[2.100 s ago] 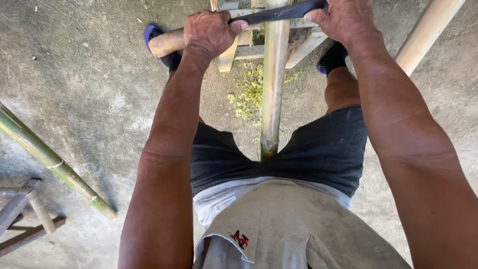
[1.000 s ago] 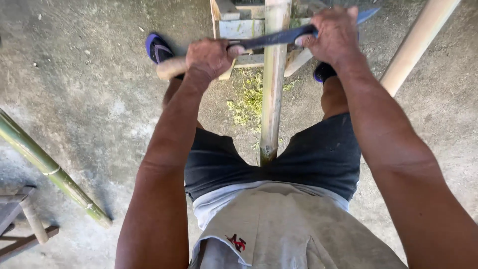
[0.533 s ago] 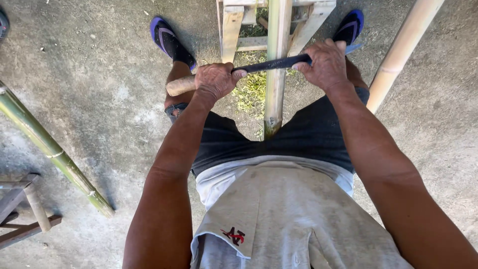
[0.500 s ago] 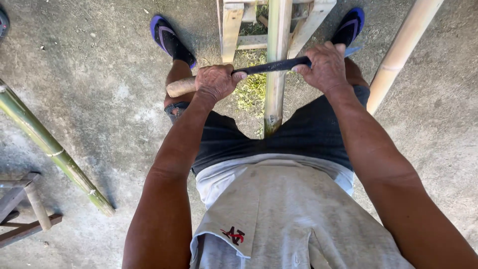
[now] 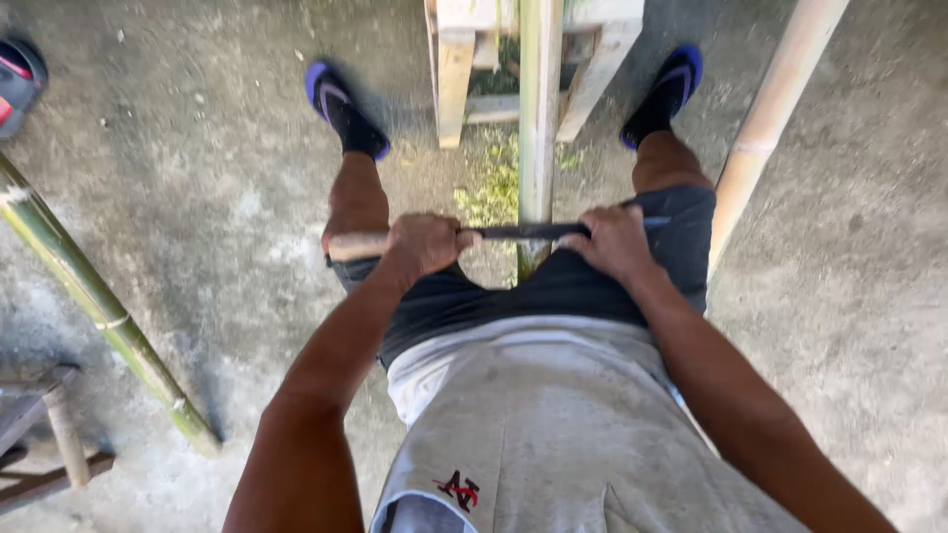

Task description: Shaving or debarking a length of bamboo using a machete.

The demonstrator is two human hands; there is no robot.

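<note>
A long dark blade (image 5: 528, 232) with a pale wooden handle lies crosswise over a thin green bamboo pole (image 5: 539, 109) that runs between my legs. My left hand (image 5: 423, 244) grips the wooden handle. My right hand (image 5: 614, 240) holds the blade's far end, just right of the pole. The pole's near end rests against my dark shorts, and its far part passes over a wooden stand (image 5: 464, 59). Greenish shavings (image 5: 491, 183) lie on the concrete under the pole.
A thick tan bamboo pole (image 5: 780, 109) leans at the right. A green bamboo pole (image 5: 89, 296) lies diagonally at the left, near a small wooden bench (image 5: 44, 424). My feet wear blue sandals (image 5: 341, 104). A red and dark object (image 5: 20, 79) sits at the top left.
Both hands have drawn the blade along the thin pole toward my body, from near the wooden stand down to my lap.
</note>
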